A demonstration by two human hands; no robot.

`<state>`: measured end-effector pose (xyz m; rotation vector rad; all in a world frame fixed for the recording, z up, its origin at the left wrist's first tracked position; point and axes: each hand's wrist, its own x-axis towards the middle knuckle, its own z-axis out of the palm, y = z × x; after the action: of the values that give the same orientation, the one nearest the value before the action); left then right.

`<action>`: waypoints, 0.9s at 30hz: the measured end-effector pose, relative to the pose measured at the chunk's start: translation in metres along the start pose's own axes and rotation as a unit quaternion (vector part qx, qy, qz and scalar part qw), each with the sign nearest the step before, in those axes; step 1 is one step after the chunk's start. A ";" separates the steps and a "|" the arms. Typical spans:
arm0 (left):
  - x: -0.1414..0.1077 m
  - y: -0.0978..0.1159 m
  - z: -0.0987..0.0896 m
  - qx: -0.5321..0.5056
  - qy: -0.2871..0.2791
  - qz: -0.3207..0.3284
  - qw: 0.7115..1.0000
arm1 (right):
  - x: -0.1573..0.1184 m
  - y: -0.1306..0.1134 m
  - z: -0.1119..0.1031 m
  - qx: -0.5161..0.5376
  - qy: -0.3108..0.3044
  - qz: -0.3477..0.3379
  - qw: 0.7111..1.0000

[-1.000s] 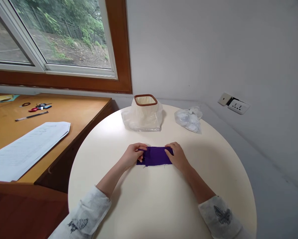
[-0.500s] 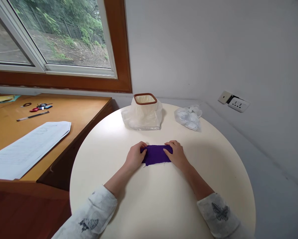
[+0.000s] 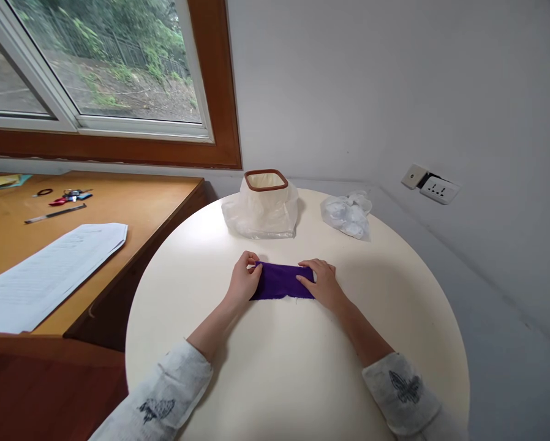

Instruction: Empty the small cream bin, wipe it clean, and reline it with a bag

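A strip of purple cloth (image 3: 278,282) with a frayed near edge lies across the middle of the round table, between my two hands. My left hand (image 3: 244,278) pinches its left end, thumb on top and fingers curled at the far corner. At the right end, my right hand (image 3: 321,280) grips the cloth with the thumb on top and the fingers along the far edge; the fingertips are partly hidden.
On the cream round table (image 3: 275,380), a bin with a brown rim (image 3: 266,180) and clear plastic liner stands at the back. Right of it lies a knotted plastic bag (image 3: 347,214). Papers (image 3: 59,269), keys (image 3: 73,196) and a pen (image 3: 54,214) rest on the wooden desk.
My left hand has moved left and slightly away with the cloth's left end, and the strip now looks longer and flatter. My right hand has barely moved.
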<state>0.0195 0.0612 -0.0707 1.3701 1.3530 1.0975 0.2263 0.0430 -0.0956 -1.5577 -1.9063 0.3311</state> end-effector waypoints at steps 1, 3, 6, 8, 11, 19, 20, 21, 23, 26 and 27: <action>0.001 -0.002 0.001 0.002 0.007 0.000 1.000 | 0.000 0.000 0.000 0.003 0.001 -0.001 1.000; 0.003 -0.006 0.002 0.006 0.018 0.003 1.000 | 0.000 -0.001 0.000 0.008 0.003 -0.006 1.000; 0.004 -0.011 0.005 0.016 0.023 0.013 1.000 | 0.001 -0.001 0.001 0.017 0.006 0.006 1.000; 0.003 -0.012 0.006 0.025 0.018 0.020 0.999 | 0.002 0.000 0.001 0.019 0.008 0.030 0.999; 0.002 -0.011 0.003 0.043 0.012 0.027 0.999 | 0.003 0.002 0.001 0.007 0.008 0.047 0.999; 0.000 -0.004 -0.006 0.093 -0.013 0.038 0.995 | 0.007 0.007 -0.004 -0.002 -0.016 0.031 0.999; 0.000 -0.004 -0.006 0.099 -0.016 0.041 0.994 | 0.007 0.007 -0.005 0.006 -0.020 0.028 0.999; 0.000 -0.004 -0.006 0.105 -0.019 0.045 0.993 | 0.007 0.006 -0.006 0.015 -0.023 0.025 0.999; 0.000 -0.005 -0.007 0.118 -0.024 0.054 0.991 | 0.007 0.006 -0.009 0.031 -0.027 0.021 0.999; 0.002 -0.008 -0.008 0.141 -0.033 0.070 0.987 | 0.007 0.006 -0.010 0.046 -0.030 0.024 0.998; 0.003 -0.010 -0.008 0.151 -0.035 0.077 0.985 | 0.006 0.006 -0.010 0.047 -0.030 0.027 0.998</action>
<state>0.0098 0.0641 -0.0785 1.7424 1.4220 0.9609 0.2365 0.0487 -0.0897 -1.5541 -1.8695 0.4894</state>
